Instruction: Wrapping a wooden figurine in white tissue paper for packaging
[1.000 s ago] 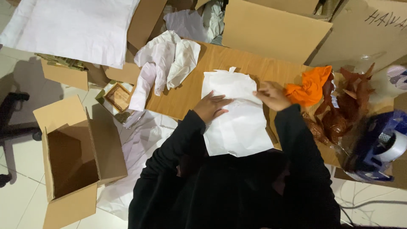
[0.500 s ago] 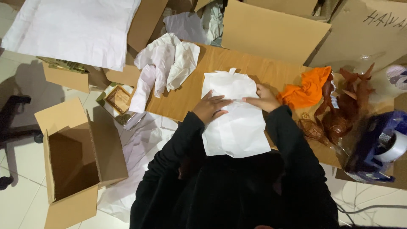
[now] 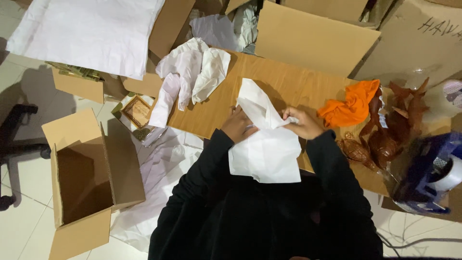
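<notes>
1. The fingers of the right hand [image 3: 304, 123] were seen pinched together on a raised fold of the white paper sheet [image 3: 267, 151]; a corner appeared to be gripped so that it could be drawn across the sheet.
2. The left hand [image 3: 237, 126] was laid against the left edge of the same sheet, fingers curled and pressed on the paper, seemingly to keep it from sliding; whether anything was caught beneath them could not be told.
3. The sheet was spread at the near edge of the counter [image 3: 288, 82], its near end hanging over the edge towards the person's dark sleeves. Its long axis was run from near to far, with the lifted flap pointed to the far left.
4. An orange cloth [image 3: 350, 106] was left just right of the right hand, with brown carved wooden figures [image 3: 385, 135] beside it, farther right.
5. Crumpled white papers [image 3: 192, 72] were lying at the far left of the counter.
6. An open cardboard box [image 3: 82, 178] was set on the floor, well to the left.
</notes>
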